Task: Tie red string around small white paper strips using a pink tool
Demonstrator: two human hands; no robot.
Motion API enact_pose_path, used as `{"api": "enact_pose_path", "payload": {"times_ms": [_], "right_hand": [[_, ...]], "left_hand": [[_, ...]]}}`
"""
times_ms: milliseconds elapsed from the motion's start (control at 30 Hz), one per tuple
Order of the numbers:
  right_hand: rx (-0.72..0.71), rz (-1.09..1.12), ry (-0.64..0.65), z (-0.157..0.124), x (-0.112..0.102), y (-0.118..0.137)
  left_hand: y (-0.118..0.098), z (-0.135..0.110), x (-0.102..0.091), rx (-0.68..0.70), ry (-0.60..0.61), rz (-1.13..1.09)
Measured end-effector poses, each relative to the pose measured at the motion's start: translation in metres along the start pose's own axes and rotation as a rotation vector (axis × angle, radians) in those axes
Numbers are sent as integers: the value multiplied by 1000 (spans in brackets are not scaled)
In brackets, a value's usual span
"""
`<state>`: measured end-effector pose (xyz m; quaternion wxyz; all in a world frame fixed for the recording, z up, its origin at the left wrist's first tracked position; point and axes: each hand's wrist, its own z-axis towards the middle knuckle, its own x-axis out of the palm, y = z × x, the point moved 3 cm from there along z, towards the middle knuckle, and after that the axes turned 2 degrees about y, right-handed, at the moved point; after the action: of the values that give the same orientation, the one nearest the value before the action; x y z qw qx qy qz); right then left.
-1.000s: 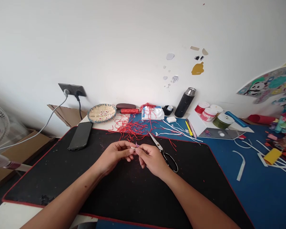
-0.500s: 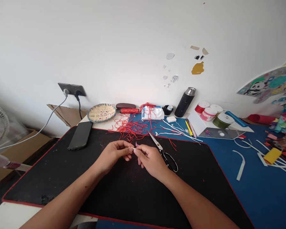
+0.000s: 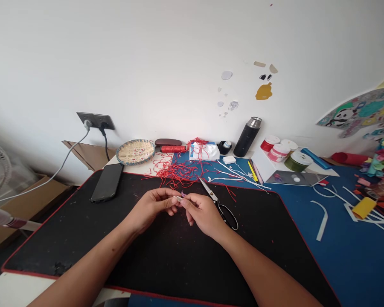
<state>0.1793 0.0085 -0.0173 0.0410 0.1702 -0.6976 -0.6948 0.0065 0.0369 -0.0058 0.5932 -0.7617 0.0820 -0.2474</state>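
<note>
Over the black mat [image 3: 166,260], my left hand [image 3: 153,209] and my right hand [image 3: 201,213] meet fingertip to fingertip. Both pinch a small whitish strip [image 3: 179,198], mostly covered by the thumbs and fingers. A thin purple curl [image 3: 183,194] sticks up by the right index finger; whether it is part of the strip I cannot tell. Just beyond my right hand lie scissors [image 3: 213,195] with black handles, partly hidden by the hand. Cut red cords [image 3: 176,170] are strewn behind both hands.
A phone [image 3: 108,182] lies at the mat's left, near a woven basket [image 3: 135,152]. Along the wall are a red thread spool [image 3: 173,149], a tissue pack [image 3: 205,151] and a black flask [image 3: 247,137]. Ribbon rolls [image 3: 298,161] stand on a white box at right, near paper strips [image 3: 321,226].
The hands stay nearly in place with slight finger movement, and more of the whitish strip shows between the thumbs. The view has shifted very slightly.
</note>
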Motion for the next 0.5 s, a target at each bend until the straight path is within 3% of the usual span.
{"api": "enact_pose_path", "payload": {"times_ms": [267,500], "right_hand": [[-1,-43,23,0,1,0],[-8,5,39,-1,1,1]], "left_hand": [[-2,1,2,17,-3,140],[3,0,-1,-74,19,-51]]}}
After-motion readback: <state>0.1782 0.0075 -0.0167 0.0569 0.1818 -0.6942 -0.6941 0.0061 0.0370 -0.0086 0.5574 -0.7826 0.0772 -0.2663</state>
